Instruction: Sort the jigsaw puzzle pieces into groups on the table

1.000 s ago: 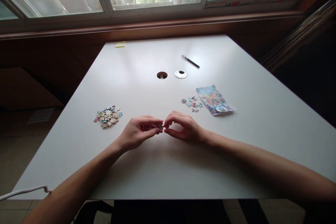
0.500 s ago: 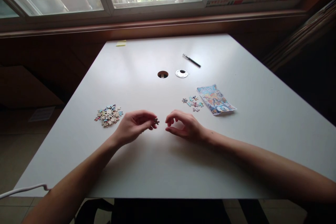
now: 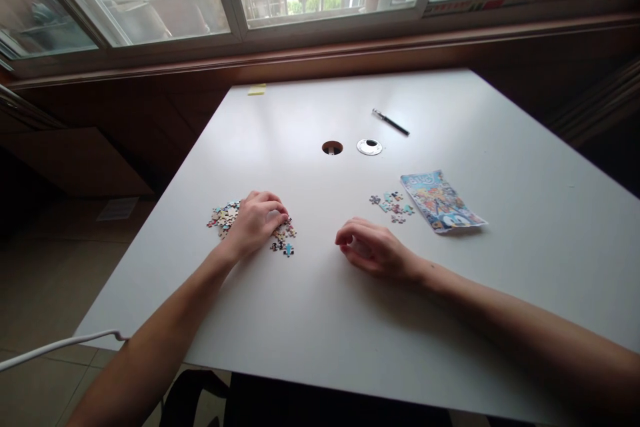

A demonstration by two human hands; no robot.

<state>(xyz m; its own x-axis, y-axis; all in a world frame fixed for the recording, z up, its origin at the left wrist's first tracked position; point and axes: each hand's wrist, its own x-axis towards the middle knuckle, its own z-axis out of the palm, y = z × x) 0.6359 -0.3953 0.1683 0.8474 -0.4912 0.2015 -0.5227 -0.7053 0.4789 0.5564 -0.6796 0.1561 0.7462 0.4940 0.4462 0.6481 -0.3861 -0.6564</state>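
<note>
My left hand (image 3: pixel 256 225) is at the right side of a heap of jigsaw puzzle pieces (image 3: pixel 225 215), covering part of it. Its thumb and fingers are bent together at some small pieces. More loose puzzle pieces (image 3: pixel 288 249) lie spread on the table just right of this hand, some light blue. My right hand (image 3: pixel 376 248) rests on the tabletop with its fingers curled in towards the thumb, and nothing shows between them. Beyond it lies a smaller group of puzzle pieces (image 3: pixel 393 205).
Beside the small group lies a colourful printed packet (image 3: pixel 443 201). A black pen (image 3: pixel 391 121), a round cable hole (image 3: pixel 332 147) and its silver cover (image 3: pixel 369 147) are farther back on the white table (image 3: pixel 300 320). A white cable (image 3: pixel 65 343) runs by my left forearm.
My left hand has drawn back left to the heap, and pieces now lie spread on its right. My right hand's fingers have curled closer. The view has shifted left.
</note>
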